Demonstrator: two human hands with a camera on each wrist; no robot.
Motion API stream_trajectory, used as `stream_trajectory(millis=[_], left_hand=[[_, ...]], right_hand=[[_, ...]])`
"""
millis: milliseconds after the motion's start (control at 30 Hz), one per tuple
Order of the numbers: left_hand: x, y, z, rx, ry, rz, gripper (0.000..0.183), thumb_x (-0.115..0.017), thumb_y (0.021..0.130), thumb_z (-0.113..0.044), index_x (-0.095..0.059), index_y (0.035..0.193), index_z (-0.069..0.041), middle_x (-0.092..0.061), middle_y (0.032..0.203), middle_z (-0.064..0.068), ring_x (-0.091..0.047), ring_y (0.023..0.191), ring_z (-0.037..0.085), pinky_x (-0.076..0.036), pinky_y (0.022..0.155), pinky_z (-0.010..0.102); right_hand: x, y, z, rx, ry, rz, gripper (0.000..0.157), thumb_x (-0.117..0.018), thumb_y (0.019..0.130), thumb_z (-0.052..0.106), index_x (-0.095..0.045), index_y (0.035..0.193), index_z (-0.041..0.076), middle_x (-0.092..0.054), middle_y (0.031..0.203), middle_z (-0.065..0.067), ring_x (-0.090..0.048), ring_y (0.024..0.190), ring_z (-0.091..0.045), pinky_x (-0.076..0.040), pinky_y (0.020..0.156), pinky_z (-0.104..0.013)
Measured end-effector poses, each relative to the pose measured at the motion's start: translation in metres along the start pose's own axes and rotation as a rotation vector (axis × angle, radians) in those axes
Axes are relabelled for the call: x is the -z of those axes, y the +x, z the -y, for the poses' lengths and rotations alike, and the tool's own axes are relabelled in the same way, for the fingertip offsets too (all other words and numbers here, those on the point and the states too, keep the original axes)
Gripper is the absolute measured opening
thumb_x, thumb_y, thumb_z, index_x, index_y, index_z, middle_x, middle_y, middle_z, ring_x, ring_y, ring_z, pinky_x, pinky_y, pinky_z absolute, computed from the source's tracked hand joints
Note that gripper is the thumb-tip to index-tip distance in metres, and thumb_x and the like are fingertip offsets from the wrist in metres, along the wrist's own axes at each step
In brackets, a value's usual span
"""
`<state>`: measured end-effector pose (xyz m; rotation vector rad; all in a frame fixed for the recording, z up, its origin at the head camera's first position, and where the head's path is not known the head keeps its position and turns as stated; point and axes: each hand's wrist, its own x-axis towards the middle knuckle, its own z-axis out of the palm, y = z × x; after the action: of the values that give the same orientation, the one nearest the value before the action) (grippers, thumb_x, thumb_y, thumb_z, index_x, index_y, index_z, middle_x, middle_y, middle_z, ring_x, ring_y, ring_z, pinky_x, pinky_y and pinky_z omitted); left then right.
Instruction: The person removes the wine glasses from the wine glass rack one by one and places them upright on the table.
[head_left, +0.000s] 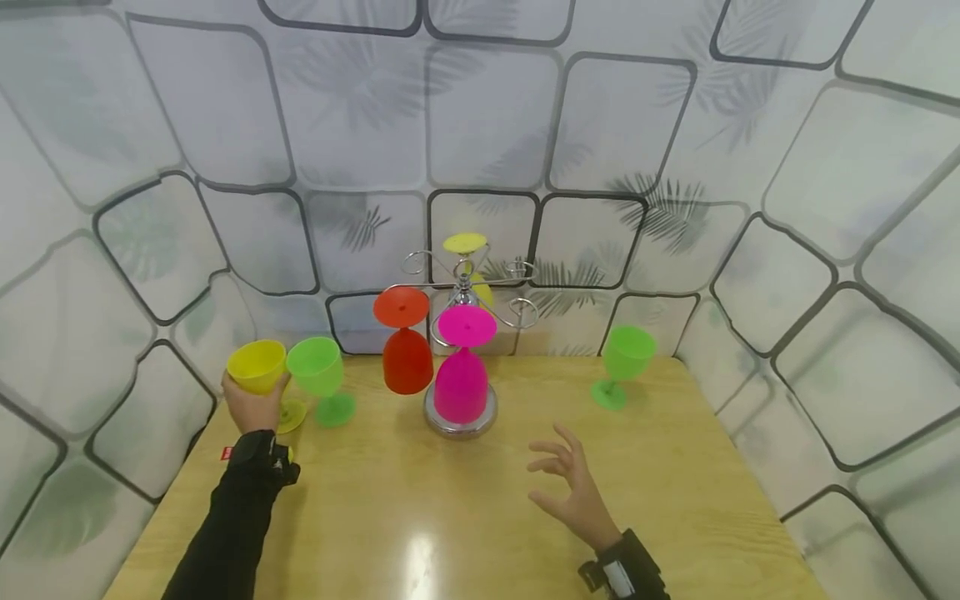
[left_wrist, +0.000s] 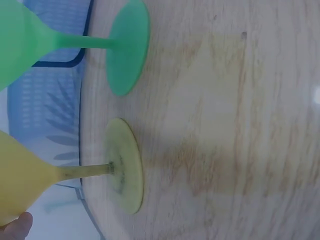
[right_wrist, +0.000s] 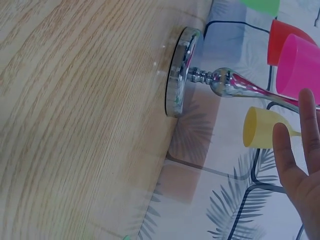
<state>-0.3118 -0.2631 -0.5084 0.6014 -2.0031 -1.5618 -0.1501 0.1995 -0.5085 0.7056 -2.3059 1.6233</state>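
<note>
At the table's left side my left hand [head_left: 253, 408] grips the bowl of a yellow goblet [head_left: 257, 365], fingers and thumb around it. The goblet is upright, its foot [left_wrist: 126, 167] at or close to the tabletop. Just right of it stands a light green goblet [head_left: 315, 367]. My right hand [head_left: 573, 492] hovers over the table, fingers spread and holding nothing. Beyond it is a chrome glass rack [head_left: 489, 414], from which a red goblet [head_left: 407, 362], a pink goblet [head_left: 461, 387] and another yellow goblet [right_wrist: 257, 129] hang upside down.
A second green goblet [head_left: 628, 354] stands at the back right of the wooden table [head_left: 390, 508]. Curling wire arms of the rack reach outward at mid-height. Patterned curtains [head_left: 495, 125] enclose the back and both sides.
</note>
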Motion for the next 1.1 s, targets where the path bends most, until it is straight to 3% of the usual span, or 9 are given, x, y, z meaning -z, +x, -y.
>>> stream_trajectory(millis=[267,367,500,600,733,900,967,1033,1100], left_hand=[[0.003,0.001,0.005,-0.042,-0.007,0.051,0.093,-0.073,0.08,-0.019,-0.012,0.149,-0.016,-0.027,0.149,0.014,-0.032,0.134,0.033,-0.026,0.115,0.049],[0.006,-0.006,0.006,-0.095,0.038,0.018,0.092,-0.073,0.08,-0.02,-0.012,0.149,-0.014,-0.018,0.151,0.016,-0.025,0.138,0.033,-0.024,0.116,0.049],[0.006,-0.032,0.0,-0.246,0.047,-0.096,0.078,-0.07,0.081,-0.017,-0.025,0.144,-0.005,-0.016,0.149,0.023,-0.021,0.139,0.036,-0.023,0.116,0.05],[0.001,-0.064,-0.016,-0.417,0.001,-0.108,0.062,-0.067,0.081,-0.008,-0.038,0.135,0.003,-0.025,0.142,0.028,-0.026,0.133,0.04,-0.025,0.112,0.055],[-0.009,-0.117,-0.038,-0.634,-0.005,0.001,0.056,-0.063,0.077,-0.005,-0.043,0.128,0.005,-0.033,0.136,0.03,-0.032,0.127,0.043,-0.027,0.108,0.059],[-0.028,-0.175,-0.048,-0.865,0.02,0.231,0.056,-0.063,0.074,-0.007,-0.048,0.126,0.006,-0.042,0.132,0.027,-0.039,0.122,0.04,-0.031,0.11,0.036],[-0.036,-0.192,-0.049,-0.932,0.056,0.336,0.057,-0.065,0.073,-0.009,-0.049,0.126,0.004,-0.045,0.13,0.024,-0.043,0.12,0.036,-0.035,0.108,0.03],[-0.043,-0.205,-0.049,-0.978,0.092,0.437,0.06,-0.068,0.071,-0.008,-0.049,0.127,0.004,-0.048,0.129,0.021,-0.047,0.119,0.033,-0.041,0.105,0.032],[-0.047,-0.215,-0.049,-0.982,0.135,0.554,0.063,-0.071,0.072,-0.008,-0.048,0.129,0.002,-0.05,0.13,0.016,-0.049,0.12,0.03,-0.045,0.101,0.039]], right_hand=[[-0.003,0.003,-0.001,0.029,0.024,0.003,0.092,-0.067,0.077,-0.007,-0.008,0.147,0.0,-0.049,0.128,-0.024,-0.062,0.102,-0.019,-0.046,0.094,-0.024],[-0.003,0.004,-0.001,0.048,0.018,0.007,0.092,-0.068,0.077,-0.007,-0.007,0.146,-0.001,-0.049,0.128,-0.025,-0.062,0.102,-0.022,-0.047,0.093,-0.025],[-0.001,0.006,-0.004,0.076,-0.015,0.006,0.092,-0.069,0.076,-0.006,-0.009,0.146,-0.003,-0.05,0.127,-0.024,-0.063,0.1,-0.024,-0.049,0.092,-0.027],[0.001,0.007,-0.006,0.097,-0.036,0.001,0.094,-0.07,0.074,-0.008,-0.01,0.146,-0.002,-0.05,0.126,-0.025,-0.063,0.099,-0.024,-0.049,0.092,-0.027],[0.002,0.009,-0.005,0.115,-0.038,-0.002,0.094,-0.07,0.073,-0.01,-0.011,0.146,-0.003,-0.051,0.125,-0.026,-0.063,0.098,-0.023,-0.05,0.092,-0.027],[0.001,0.014,-0.001,0.12,-0.013,0.012,0.09,-0.069,0.074,-0.009,-0.012,0.144,-0.007,-0.052,0.123,-0.027,-0.063,0.098,-0.022,-0.049,0.092,-0.027],[0.0,0.015,0.001,0.112,-0.005,0.023,0.089,-0.069,0.075,-0.009,-0.012,0.144,-0.007,-0.052,0.123,-0.027,-0.063,0.099,-0.023,-0.048,0.092,-0.027],[0.0,0.016,0.003,0.096,0.005,0.031,0.088,-0.068,0.075,-0.009,-0.013,0.144,-0.007,-0.052,0.123,-0.026,-0.063,0.099,-0.025,-0.048,0.093,-0.027],[0.0,0.016,0.005,0.082,0.004,0.042,0.088,-0.068,0.076,-0.009,-0.013,0.144,-0.006,-0.052,0.124,-0.026,-0.062,0.1,-0.027,-0.047,0.093,-0.028]])
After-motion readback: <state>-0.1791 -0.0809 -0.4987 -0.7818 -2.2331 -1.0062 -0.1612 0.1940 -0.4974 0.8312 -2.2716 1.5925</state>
